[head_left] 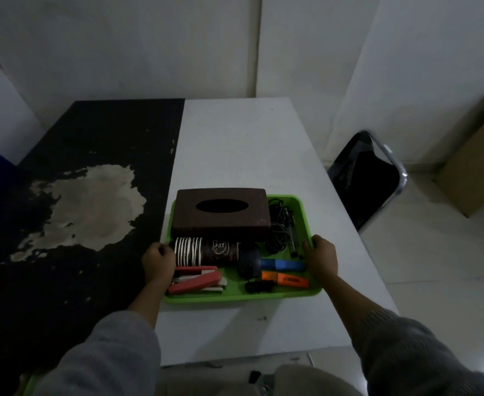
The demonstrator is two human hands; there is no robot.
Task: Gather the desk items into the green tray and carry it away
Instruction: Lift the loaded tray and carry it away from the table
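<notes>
Your left hand point(158, 260) & right hand point(322, 254) each grip a side rim of the green tray point(235, 297). Tissue box point(221, 214) sits at its far end, stapler point(196, 280) in the near-left corner.

Beyond the far rim of the green tray point(235, 298), open white tabletop point(249, 144) stretches to the wall. Left of the tray, a flat, worn black surface point(78, 167) gives wide passage. Right of the tray only a narrow strip of tabletop runs to the edge; past it stand a black chair point(369, 178) and a cardboard box point(475, 164). The tray's 2 side rims are occupied by the left hand point(158, 262) and right hand point(322, 257). Inside the tray, a tissue box point(220, 214) blocks the far half.
</notes>
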